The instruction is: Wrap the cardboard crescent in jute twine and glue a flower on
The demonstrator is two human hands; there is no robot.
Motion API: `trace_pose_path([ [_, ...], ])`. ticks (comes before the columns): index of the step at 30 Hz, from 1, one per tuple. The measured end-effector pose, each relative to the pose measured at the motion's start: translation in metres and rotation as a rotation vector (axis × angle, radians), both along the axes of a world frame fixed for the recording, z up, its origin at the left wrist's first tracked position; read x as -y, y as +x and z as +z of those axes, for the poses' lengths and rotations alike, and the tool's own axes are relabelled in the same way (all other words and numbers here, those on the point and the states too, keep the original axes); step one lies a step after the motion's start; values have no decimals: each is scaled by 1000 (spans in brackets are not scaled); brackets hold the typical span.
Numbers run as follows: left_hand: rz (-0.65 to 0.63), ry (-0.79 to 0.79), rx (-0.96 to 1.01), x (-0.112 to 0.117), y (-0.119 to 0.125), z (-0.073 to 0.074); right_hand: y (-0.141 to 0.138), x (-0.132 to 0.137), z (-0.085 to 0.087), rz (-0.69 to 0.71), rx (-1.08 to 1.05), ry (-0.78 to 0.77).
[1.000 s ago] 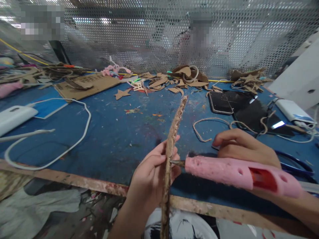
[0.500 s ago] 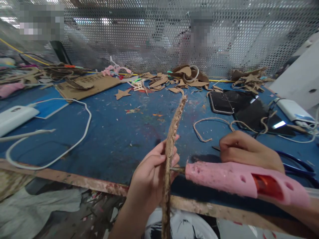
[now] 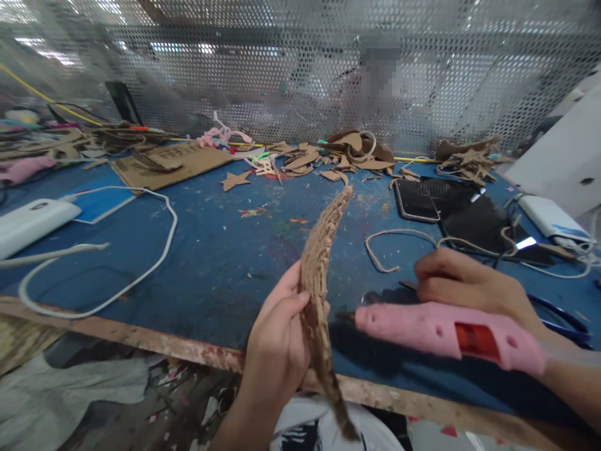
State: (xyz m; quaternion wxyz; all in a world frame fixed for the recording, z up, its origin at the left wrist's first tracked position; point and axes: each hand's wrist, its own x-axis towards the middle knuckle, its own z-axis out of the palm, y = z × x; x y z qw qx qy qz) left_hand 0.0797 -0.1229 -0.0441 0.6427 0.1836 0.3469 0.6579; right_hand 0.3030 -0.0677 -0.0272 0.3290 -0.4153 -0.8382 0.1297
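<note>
My left hand is closed around the middle of a curved brown cardboard piece, its thumb on the near face. Rows of rope-like ridges cover that piece, which tapers at both ends; its lower end hangs past the table edge. My right hand is curled around a pink glue gun with an orange-red window in its side. The gun's dark nozzle points left, a short gap from the cardboard. Behind the right hand are blue-handled scissors, mostly hidden. A length of twine lies beyond that hand.
Two dark phone-like slabs and a white power bank are at right. Cardboard scraps line the back by a perforated metal screen. A white cable loops at left beside a white device.
The curved cardboard has turned in my left hand, showing more of its broad ridged face. The glue gun's nozzle has come away from it to the right.
</note>
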Motion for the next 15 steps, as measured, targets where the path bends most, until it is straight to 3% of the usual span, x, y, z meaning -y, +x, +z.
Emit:
trace_pose_path([
  [2, 150, 32, -148, 1, 3, 0, 10, -8, 7, 43, 29, 139],
  [4, 214, 52, -262, 1, 4, -2, 18, -16, 13, 54, 1, 235],
  [7, 178, 72, -311, 0, 3, -6, 21, -20, 14, 80, -17, 328],
  [15, 161, 75, -442, 3, 1, -12, 6, -6, 4, 96, -79, 276],
])
